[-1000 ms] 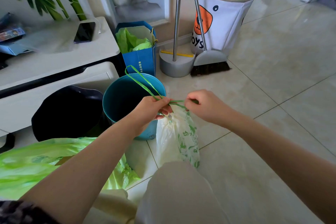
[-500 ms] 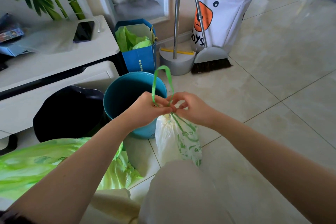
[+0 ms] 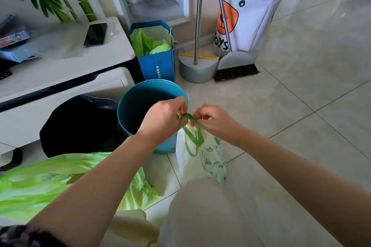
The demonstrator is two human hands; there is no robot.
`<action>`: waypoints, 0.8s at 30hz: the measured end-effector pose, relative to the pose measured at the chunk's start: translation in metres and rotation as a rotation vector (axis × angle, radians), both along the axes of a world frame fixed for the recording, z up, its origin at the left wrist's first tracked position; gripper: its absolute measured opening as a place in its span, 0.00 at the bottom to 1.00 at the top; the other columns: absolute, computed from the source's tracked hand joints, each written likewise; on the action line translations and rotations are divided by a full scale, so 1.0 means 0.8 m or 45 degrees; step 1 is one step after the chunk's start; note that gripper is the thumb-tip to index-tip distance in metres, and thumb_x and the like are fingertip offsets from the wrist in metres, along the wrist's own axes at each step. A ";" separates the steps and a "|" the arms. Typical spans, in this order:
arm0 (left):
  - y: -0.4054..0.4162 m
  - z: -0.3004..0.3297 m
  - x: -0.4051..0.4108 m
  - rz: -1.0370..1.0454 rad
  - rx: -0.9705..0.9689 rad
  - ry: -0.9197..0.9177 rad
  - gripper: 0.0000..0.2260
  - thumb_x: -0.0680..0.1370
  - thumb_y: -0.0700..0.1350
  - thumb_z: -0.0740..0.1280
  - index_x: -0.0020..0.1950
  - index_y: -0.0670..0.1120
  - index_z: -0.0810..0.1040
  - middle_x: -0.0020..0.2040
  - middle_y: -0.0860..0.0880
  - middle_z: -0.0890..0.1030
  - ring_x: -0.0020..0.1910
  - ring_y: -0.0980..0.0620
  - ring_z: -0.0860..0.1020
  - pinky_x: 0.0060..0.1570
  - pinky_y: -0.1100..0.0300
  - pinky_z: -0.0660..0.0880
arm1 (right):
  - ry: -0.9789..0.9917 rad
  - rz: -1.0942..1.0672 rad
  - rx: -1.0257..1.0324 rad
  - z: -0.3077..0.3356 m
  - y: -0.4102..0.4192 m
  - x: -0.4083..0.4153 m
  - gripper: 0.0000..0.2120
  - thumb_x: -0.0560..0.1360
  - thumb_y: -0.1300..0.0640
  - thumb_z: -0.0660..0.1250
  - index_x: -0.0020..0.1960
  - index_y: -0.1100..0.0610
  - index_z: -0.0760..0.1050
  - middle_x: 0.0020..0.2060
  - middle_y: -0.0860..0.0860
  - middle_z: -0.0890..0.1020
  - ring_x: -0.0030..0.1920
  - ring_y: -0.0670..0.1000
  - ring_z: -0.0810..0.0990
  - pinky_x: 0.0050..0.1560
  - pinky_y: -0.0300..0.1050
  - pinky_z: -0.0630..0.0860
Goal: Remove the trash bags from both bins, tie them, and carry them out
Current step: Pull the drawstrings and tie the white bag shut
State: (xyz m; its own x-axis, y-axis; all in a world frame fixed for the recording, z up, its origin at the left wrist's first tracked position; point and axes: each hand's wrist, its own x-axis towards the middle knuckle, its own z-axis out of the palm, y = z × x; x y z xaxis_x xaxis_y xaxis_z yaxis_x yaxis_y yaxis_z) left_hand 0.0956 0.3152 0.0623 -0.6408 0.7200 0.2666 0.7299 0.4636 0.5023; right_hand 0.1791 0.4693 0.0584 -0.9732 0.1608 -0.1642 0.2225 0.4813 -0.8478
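white bag (image 3: 200, 158): it stands on the floor in the lower middle of the frame, so its top is easy to tie.
green strings (image 3: 189, 126): looped at the bag's top, likely for a knot.
left hand (image 3: 162, 119): fingers curled, pinching the strings.
right hand (image 3: 213, 120): fingers curled, pinching the strings too.
blue bin (image 3: 140, 104): just behind the hands, no bag inside.
green bag (image 3: 40, 184): lies at the lower left, not tied yet.

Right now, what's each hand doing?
Left hand: fingers pinch the green drawstring of the white bag.
Right hand: fingers pinch the same drawstring.
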 end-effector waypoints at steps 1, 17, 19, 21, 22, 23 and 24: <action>0.001 -0.001 0.002 0.011 -0.008 0.072 0.07 0.70 0.47 0.67 0.40 0.45 0.74 0.31 0.49 0.77 0.31 0.43 0.75 0.32 0.50 0.75 | -0.032 0.004 -0.093 0.005 -0.002 0.002 0.07 0.73 0.59 0.68 0.44 0.63 0.81 0.39 0.52 0.78 0.38 0.46 0.74 0.40 0.39 0.73; -0.016 -0.008 -0.002 -0.090 0.017 -0.019 0.06 0.74 0.47 0.68 0.41 0.46 0.73 0.35 0.50 0.77 0.35 0.47 0.76 0.36 0.49 0.75 | -0.157 -0.381 -1.095 0.027 0.003 -0.011 0.08 0.79 0.57 0.63 0.54 0.53 0.79 0.41 0.52 0.75 0.42 0.49 0.73 0.44 0.42 0.72; -0.017 -0.009 -0.002 -0.074 0.036 -0.042 0.07 0.74 0.49 0.67 0.41 0.46 0.74 0.35 0.50 0.77 0.35 0.46 0.76 0.36 0.48 0.75 | -0.215 -0.376 -1.007 0.024 0.009 -0.011 0.08 0.78 0.53 0.64 0.49 0.56 0.79 0.44 0.52 0.77 0.47 0.51 0.75 0.49 0.44 0.73; -0.018 -0.010 -0.001 -0.065 0.054 -0.019 0.07 0.74 0.47 0.67 0.41 0.45 0.74 0.34 0.49 0.77 0.35 0.45 0.76 0.35 0.48 0.74 | -0.267 -0.330 -0.873 0.019 0.013 -0.013 0.10 0.78 0.52 0.65 0.53 0.56 0.79 0.47 0.52 0.79 0.49 0.51 0.77 0.51 0.45 0.74; -0.018 -0.010 0.000 -0.065 0.062 0.005 0.06 0.74 0.46 0.68 0.41 0.44 0.74 0.34 0.49 0.77 0.34 0.44 0.76 0.34 0.48 0.74 | -0.300 -0.294 -0.815 0.017 0.013 -0.013 0.11 0.77 0.52 0.65 0.56 0.56 0.79 0.49 0.52 0.80 0.49 0.51 0.77 0.50 0.45 0.74; -0.017 -0.010 0.001 -0.075 0.068 0.039 0.06 0.74 0.44 0.68 0.40 0.44 0.74 0.33 0.48 0.77 0.33 0.44 0.75 0.33 0.47 0.73 | -0.337 -0.269 -0.786 0.015 0.011 -0.015 0.14 0.77 0.51 0.66 0.59 0.57 0.78 0.49 0.52 0.81 0.48 0.50 0.78 0.48 0.44 0.74; -0.017 -0.009 0.003 -0.096 0.071 0.081 0.06 0.74 0.43 0.69 0.40 0.43 0.74 0.33 0.48 0.76 0.32 0.44 0.74 0.31 0.48 0.73 | -0.372 -0.259 -0.803 0.014 0.009 -0.016 0.16 0.77 0.51 0.67 0.60 0.59 0.77 0.47 0.53 0.81 0.45 0.49 0.78 0.45 0.43 0.74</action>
State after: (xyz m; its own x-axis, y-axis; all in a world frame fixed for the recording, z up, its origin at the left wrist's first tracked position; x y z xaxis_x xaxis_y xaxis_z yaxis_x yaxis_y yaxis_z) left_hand 0.0981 0.3020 0.0550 -0.5657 0.7486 0.3457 0.7928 0.3787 0.4775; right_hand 0.1660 0.4769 0.0699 -0.8364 0.1227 -0.5342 0.5156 -0.1547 -0.8427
